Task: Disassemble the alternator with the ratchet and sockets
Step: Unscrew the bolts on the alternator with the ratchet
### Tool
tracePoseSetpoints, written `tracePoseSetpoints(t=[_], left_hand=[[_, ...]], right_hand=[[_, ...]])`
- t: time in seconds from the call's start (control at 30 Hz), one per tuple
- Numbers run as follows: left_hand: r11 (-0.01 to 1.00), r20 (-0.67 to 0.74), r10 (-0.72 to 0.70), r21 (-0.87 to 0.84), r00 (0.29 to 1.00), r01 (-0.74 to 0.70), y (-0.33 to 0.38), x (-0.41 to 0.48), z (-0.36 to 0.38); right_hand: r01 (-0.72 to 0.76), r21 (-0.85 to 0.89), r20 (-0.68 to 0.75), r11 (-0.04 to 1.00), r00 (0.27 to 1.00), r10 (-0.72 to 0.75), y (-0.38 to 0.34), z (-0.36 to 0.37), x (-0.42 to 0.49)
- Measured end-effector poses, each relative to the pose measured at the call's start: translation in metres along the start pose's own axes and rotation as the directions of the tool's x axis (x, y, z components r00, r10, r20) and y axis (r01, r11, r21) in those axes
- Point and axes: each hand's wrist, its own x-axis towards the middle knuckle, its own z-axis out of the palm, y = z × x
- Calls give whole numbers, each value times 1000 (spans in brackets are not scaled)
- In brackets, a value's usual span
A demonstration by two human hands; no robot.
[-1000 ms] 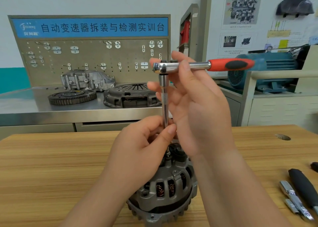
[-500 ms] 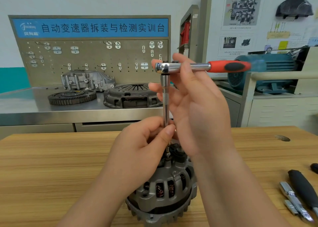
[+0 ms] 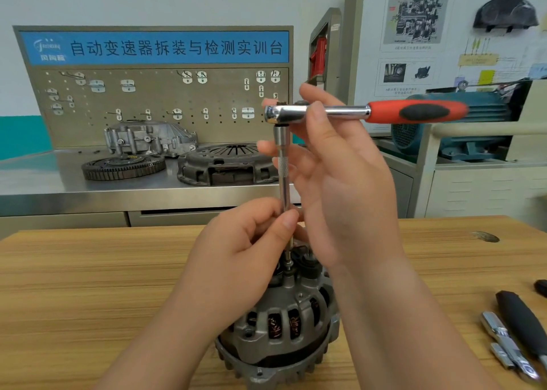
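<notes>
Within the last second the chrome ratchet with a red-and-black handle [image 3: 352,112] has barely swung. The right hand [image 3: 340,182] fingers still curl round its head, and the left hand [image 3: 245,247] fingers pinch the slim steel extension bar [image 3: 283,167]. The grey cast-metal alternator [image 3: 284,324] stands on the wooden desk [image 3: 88,271], its top fastener probably not yet free.

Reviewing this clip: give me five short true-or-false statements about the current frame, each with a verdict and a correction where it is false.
1. The ratchet is held roughly level, with its red handle pointing to the person's right. True.
2. The left hand pinches the lower end of the extension bar. True.
3. The alternator sits on the steel bench at the back. False: it stands on the wooden table in front.
4. The right hand grips the red handle. False: it holds the ratchet near its head, and the handle is free.
5. Other tools lie on the table at the right edge. True.
</notes>
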Motion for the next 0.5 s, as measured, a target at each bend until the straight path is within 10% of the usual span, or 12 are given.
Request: tracePoseSetpoints(t=[0.3,0.5], left_hand=[[994,-52,26,109,998,-20,-3,1,1],[1000,4,-3,15,1000,3,-1,1,-1]], right_hand=[[213,-212,25,954,977,-213,0,5,-2],[-22,10,0,1000,1000,22,0,1,1]])
